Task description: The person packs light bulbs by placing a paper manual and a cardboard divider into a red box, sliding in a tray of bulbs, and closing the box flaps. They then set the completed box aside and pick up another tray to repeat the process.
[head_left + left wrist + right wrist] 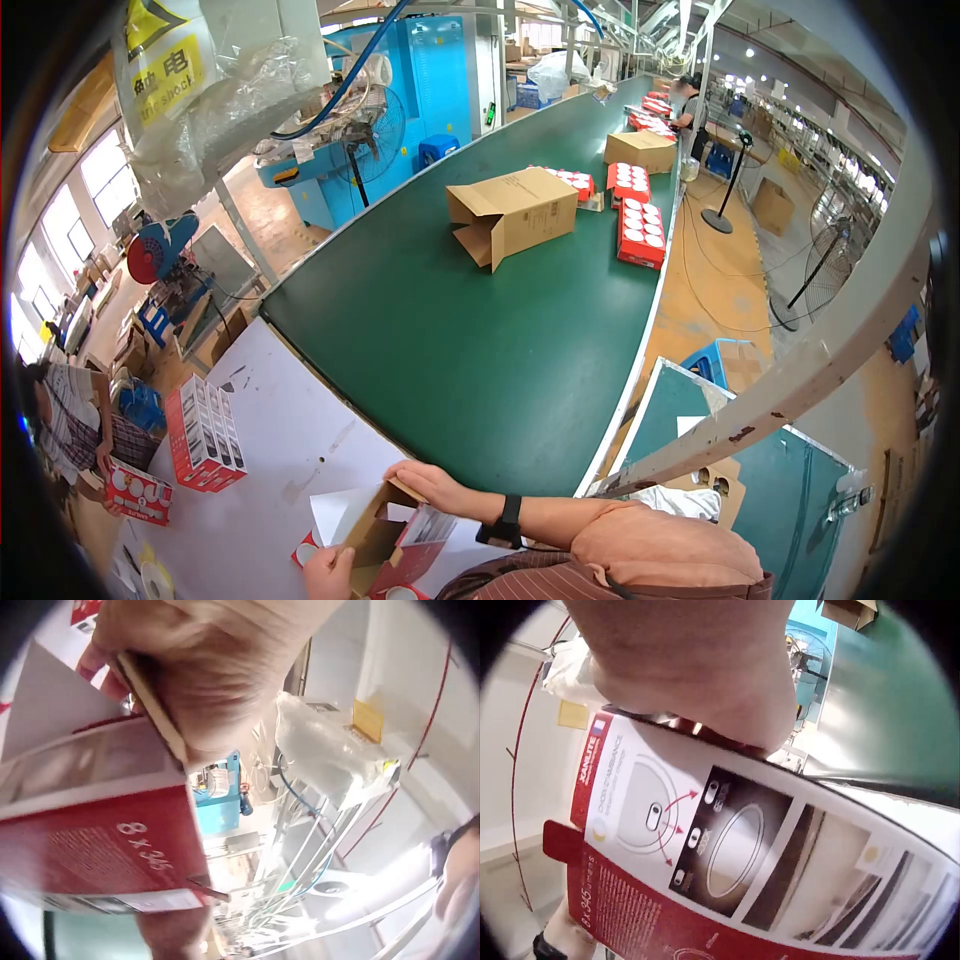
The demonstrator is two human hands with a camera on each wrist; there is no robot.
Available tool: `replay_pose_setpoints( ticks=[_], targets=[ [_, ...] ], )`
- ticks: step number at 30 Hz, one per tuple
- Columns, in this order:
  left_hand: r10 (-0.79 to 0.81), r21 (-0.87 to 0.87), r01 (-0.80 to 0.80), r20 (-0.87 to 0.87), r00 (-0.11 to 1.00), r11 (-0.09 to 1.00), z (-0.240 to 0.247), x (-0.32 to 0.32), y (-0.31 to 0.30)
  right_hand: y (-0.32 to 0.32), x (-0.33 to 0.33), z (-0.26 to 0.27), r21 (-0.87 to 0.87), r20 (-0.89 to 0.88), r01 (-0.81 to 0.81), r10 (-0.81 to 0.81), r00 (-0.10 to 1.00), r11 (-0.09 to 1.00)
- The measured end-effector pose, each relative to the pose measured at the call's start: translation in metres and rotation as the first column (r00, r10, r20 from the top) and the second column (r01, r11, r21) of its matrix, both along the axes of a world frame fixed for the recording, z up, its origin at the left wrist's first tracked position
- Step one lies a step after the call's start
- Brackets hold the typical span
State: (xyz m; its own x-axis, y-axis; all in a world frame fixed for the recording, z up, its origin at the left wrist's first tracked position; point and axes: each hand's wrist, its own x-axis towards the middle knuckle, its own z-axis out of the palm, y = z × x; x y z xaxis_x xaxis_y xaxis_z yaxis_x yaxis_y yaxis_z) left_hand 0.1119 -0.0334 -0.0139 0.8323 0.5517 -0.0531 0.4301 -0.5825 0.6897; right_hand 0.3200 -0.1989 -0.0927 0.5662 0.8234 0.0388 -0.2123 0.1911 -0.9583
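A red and white printed carton with brown cardboard inside stands open at the top, close to the person's body. My left hand grips its near left edge with the thumb over the rim; in the left wrist view the left hand holds the bare cardboard edge. My right hand holds the far edge, fingers over the rim. In the right wrist view the right hand covers the top of the printed carton, its fingertips hidden behind it. A white flap sticks up beside the left hand.
The white table borders a green conveyor belt. On the belt lie an open brown box and several red packs. A stacked red pack stands on the table at left, near another person. A white post crosses at right.
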Motion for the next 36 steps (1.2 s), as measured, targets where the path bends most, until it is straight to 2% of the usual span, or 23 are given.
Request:
replay_pose_setpoints(
  ticks=[1, 3, 4, 6, 7, 9, 10, 11, 13, 14, 17, 19, 21, 25, 27, 29, 30, 31, 32, 33, 34, 35, 36],
  targets=[
    [-0.002, 0.001, 0.002, 0.001, 1.000, 1.000, 0.000, 0.000, 0.001, 0.001, 0.009, 0.009, 0.010, 0.457, 0.191, -0.174, 0.872, 0.982],
    [-0.062, 0.140, 0.061, 0.002, 0.998, 0.988, 0.001, 0.001, 0.006, -0.010, 0.023, 0.064, 0.070, 0.753, 0.378, -0.298, 0.587, 0.923],
    [-0.064, 0.137, 0.063, 0.000, 0.998, 0.989, 0.007, 0.004, 0.002, -0.015, 0.024, 0.084, 0.066, 0.753, 0.380, -0.296, 0.588, 0.923],
    [-0.010, 0.313, -0.025, 0.109, 0.994, 0.949, 0.030, 0.020, -0.013, -0.021, 0.020, 0.116, 0.173, 0.867, 0.225, -0.256, 0.426, 0.959],
    [-0.012, 0.312, -0.024, 0.112, 0.994, 0.950, 0.034, 0.028, -0.017, -0.022, 0.013, 0.124, 0.210, 0.887, 0.179, -0.264, 0.379, 0.961],
    [-0.032, 0.480, -0.072, 0.204, 0.978, 0.874, 0.040, 0.045, -0.021, -0.020, -0.001, 0.122, 0.168, 0.928, 0.020, -0.165, 0.335, 0.986],
    [-0.034, 0.482, -0.072, 0.208, 0.978, 0.873, 0.041, 0.052, -0.019, -0.017, -0.007, 0.123, 0.226, 0.947, 0.075, -0.237, 0.216, 0.971],
    [-0.053, 0.496, -0.057, 0.205, 0.977, 0.867, 0.041, 0.059, -0.016, -0.015, -0.006, 0.118, 0.227, 0.948, 0.077, -0.238, 0.211, 0.971],
    [-0.069, 0.500, -0.041, 0.199, 0.978, 0.865, 0.038, 0.067, -0.014, -0.014, 0.000, 0.097, -0.001, 0.994, 0.153, -0.015, 0.109, 0.988],
    [-0.116, 0.523, 0.003, 0.184, 0.976, 0.853, 0.037, 0.070, -0.012, -0.013, -0.001, 0.087, -0.124, 0.989, 0.192, 0.104, 0.106, 0.974],
    [-0.193, 0.554, 0.068, 0.171, 0.966, 0.830, 0.033, 0.075, -0.010, -0.016, -0.002, 0.074, -0.242, 0.962, 0.154, 0.217, 0.164, 0.958],
    [-0.240, 0.565, 0.107, 0.166, 0.957, 0.818, 0.030, 0.078, -0.007, -0.011, 0.002, 0.056, -0.180, 0.977, 0.167, 0.157, 0.144, 0.969],
    [-0.220, 0.533, 0.119, 0.130, 0.967, 0.838, 0.024, 0.078, -0.004, -0.007, 0.007, 0.044, -0.144, 0.990, 0.183, 0.142, 0.024, 0.973],
    [-0.166, 0.507, 0.087, 0.112, 0.980, 0.858, 0.011, 0.079, 0.001, -0.003, 0.004, 0.043, -0.151, 0.987, 0.198, 0.157, -0.017, 0.969],
    [-0.164, 0.510, 0.077, 0.127, 0.978, 0.857, 0.009, 0.083, 0.004, 0.004, 0.005, 0.026, 0.006, 0.999, 0.254, 0.007, -0.051, 0.967],
    [-0.260, 0.682, 0.068, 0.183, 0.948, 0.728, 0.003, 0.083, 0.012, 0.007, 0.007, 0.005, 0.079, 0.995, 0.284, -0.091, 0.028, 0.956],
    [-0.230, 0.673, 0.029, 0.211, 0.950, 0.739, 0.011, 0.079, 0.012, 0.017, 0.009, -0.025, 0.100, 0.989, 0.319, -0.130, 0.075, 0.942],
    [-0.197, 0.664, -0.008, 0.233, 0.952, 0.748, 0.017, 0.070, 0.014, 0.018, 0.008, -0.035, -0.021, 0.999, 0.384, 0.008, 0.037, 0.923],
    [-0.036, 0.521, -0.120, 0.279, 0.960, 0.845, 0.016, 0.056, 0.022, 0.019, 0.006, -0.037, -0.061, 0.998, 0.427, 0.053, 0.031, 0.902],
    [0.132, 0.361, -0.250, 0.320, 0.938, 0.898, 0.012, 0.037, 0.027, 0.018, 0.009, -0.037, -0.232, 0.973, 0.378, 0.216, 0.085, 0.896],
    [0.196, 0.370, -0.299, 0.291, 0.936, 0.880, 0.011, 0.013, 0.030, 0.019, 0.011, -0.045, -0.191, 0.981, 0.341, 0.171, 0.087, 0.921],
    [0.337, 0.322, -0.459, 0.368, 0.867, 0.828, 0.013, -0.006, 0.036, 0.023, 0.013, -0.054, -0.136, 0.990, 0.319, 0.116, 0.082, 0.938],
    [0.448, 0.258, -0.594, 0.452, 0.771, 0.762, 0.011, -0.020, 0.043, 0.027, 0.014, -0.068, -0.207, 0.977, 0.332, 0.177, 0.119, 0.920]
  ],
)
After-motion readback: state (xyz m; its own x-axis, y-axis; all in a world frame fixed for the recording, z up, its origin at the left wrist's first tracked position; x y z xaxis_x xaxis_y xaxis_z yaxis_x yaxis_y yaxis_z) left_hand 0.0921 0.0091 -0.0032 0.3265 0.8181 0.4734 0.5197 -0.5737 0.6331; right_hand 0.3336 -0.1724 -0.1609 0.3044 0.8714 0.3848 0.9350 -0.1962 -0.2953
